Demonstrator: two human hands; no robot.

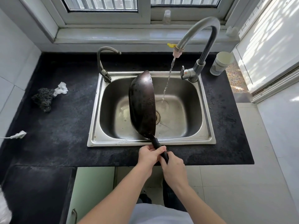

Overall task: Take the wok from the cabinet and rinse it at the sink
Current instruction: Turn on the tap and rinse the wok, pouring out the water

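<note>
Wok (142, 104) at frame centre, tipped on edge over sink (208, 139), dark underside facing left. Both hands clamp black handle (159, 149) at lower centre — left hand (149, 155) higher, right hand (174, 168) lower. Water stream (167, 81) from faucet (200, 39) falls just right of wok, apparently missing it. Risks: wet handle twisting in grip; rim knocking sink wall; splash onto counter (64, 126) — water left unused.

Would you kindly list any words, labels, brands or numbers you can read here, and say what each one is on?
No text here can be read with confidence.
Sink: a small stamped mark on the front right rim, too small and blurred to read.
White cup: a faint greenish emblem near its base, no legible letters.
Wok, large tap, small bottle on the windowsill: no visible lettering.
</note>
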